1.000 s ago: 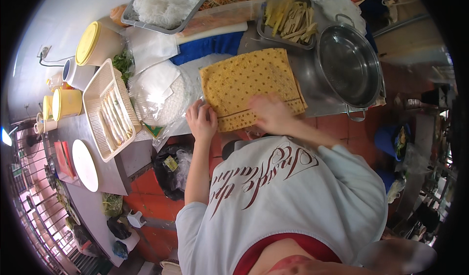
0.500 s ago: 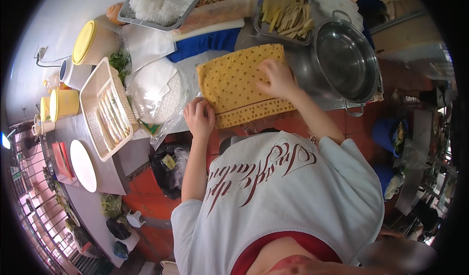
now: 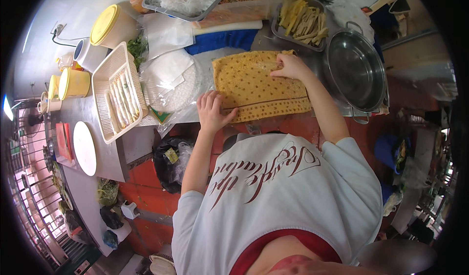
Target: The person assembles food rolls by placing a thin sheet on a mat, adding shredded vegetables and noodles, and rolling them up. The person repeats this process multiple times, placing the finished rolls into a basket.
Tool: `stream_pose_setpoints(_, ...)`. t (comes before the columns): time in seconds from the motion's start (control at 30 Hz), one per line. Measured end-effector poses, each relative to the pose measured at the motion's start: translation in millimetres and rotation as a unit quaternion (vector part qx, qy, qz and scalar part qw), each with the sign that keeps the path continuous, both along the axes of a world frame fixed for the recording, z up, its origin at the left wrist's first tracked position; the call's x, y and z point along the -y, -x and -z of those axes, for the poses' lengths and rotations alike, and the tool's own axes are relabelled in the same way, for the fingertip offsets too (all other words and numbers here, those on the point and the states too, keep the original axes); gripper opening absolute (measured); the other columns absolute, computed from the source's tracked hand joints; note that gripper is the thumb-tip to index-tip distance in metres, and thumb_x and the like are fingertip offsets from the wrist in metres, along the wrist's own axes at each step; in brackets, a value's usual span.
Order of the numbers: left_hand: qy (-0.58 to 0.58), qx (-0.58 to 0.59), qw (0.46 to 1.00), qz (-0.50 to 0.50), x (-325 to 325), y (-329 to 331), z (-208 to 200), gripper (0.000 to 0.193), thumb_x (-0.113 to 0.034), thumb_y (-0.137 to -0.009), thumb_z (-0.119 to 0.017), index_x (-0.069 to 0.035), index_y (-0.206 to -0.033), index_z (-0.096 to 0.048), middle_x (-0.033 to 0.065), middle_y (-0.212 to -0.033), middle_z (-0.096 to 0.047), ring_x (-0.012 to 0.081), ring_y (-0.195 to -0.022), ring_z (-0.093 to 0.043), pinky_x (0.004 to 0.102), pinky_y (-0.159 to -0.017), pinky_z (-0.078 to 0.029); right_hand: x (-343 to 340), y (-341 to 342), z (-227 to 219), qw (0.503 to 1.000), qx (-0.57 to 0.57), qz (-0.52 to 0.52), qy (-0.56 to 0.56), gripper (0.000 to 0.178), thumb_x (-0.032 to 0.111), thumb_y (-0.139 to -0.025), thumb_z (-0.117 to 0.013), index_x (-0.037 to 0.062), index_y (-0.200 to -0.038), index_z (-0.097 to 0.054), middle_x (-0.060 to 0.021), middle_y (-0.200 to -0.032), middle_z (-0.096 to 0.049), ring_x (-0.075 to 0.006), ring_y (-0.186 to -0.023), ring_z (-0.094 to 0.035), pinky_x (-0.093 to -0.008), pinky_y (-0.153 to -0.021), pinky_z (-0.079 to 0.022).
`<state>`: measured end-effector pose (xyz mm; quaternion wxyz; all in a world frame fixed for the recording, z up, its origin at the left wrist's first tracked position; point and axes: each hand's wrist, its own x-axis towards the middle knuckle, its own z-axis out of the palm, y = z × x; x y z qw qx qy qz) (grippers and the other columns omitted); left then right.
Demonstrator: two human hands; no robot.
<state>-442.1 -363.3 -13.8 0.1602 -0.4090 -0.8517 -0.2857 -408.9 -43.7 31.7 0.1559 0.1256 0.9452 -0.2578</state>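
Yellow cloth [image 3: 254,82] flat on the worktop [image 3: 315,62], a hand at either side

Small brown spots cover the cloth, and a dark stripe runs near its lower edge; it lies spread along the front of the steel worktop, before the person. Left hand [image 3: 211,110] rests on its lower left edge, fingers loosely bent, thumb stretched out over the fabric. Right hand [image 3: 293,67] sits at the upper right corner, thumb and forefinger parted against the cloth; the other fingers are hard to make out.

Large looping script in dark red slants across the front of the pale shirt [image 3: 283,197]. Just left of the cloth, a clear packet of white sheets [image 3: 168,75] has a green label [image 3: 159,116] at its near corner, its print too small to read. Below, a black bag [image 3: 163,172] shows a small yellow tag [image 3: 171,155], likewise illegible. White rolls [image 3: 122,99] fill a cream basket [image 3: 138,87] farther left; a metal pot [image 3: 355,70] stands right.
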Motion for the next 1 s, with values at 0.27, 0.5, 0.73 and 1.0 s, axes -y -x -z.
stream_pose_setpoints(0.27,-0.005,0.008,1.0,0.009,-1,1,3,0.046,-0.033,-0.061,-0.078,-0.009,-0.095,-0.057,0.0084,-0.106,-0.055,0.0287,-0.107,-0.051,0.045,-0.094,-0.035,10,-55,11,0.949,-0.301,-0.061,0.078,0.022,0.007,-0.085,-0.058,0.0075,-0.106,-0.065,-0.0115,-0.1,-0.064,-0.0292,-0.092,-0.061,-0.0335,-0.078,-0.049)
stream_pose_setpoints(0.5,-0.013,0.014,1.0,0.019,-1,1,4,0.045,-0.032,-0.061,-0.078,-0.009,-0.093,-0.058,0.0073,-0.104,-0.056,0.0288,-0.104,-0.052,0.0445,-0.094,-0.035,-11,-129,-62,0.888,-0.396,0.156,0.173,0.025,-0.002,-0.087,-0.054,0.0006,-0.11,-0.064,-0.0132,-0.107,-0.067,-0.0179,-0.093,-0.067,-0.0304,-0.079,-0.054)
stream_pose_setpoints(0.73,-0.12,0.194,0.973,0.02,11,2,13,0.045,-0.04,-0.08,-0.064,-0.005,-0.107,-0.059,0.012,-0.106,-0.059,0.028,-0.101,-0.054,0.0397,-0.087,-0.041,24,-106,-97,0.84,-0.529,-0.116,0.027,0.03,0.003,-0.08,-0.059,0.0046,-0.11,-0.066,-0.0133,-0.112,-0.063,-0.0305,-0.105,-0.061,-0.0386,-0.088,-0.05)
stream_pose_setpoints(1.0,-0.307,0.769,0.561,0.011,2,-15,-4,0.052,-0.034,-0.093,-0.056,0.002,-0.129,-0.046,0.0177,-0.114,-0.06,0.0286,-0.102,-0.061,0.0422,-0.089,-0.051,56,-119,4,0.911,-0.348,-0.22,0.0,0.038,0.028,-0.078,-0.069,0.0103,-0.112,-0.064,-0.0084,-0.115,-0.06,-0.0262,-0.113,-0.053,-0.0387,-0.098,-0.039)
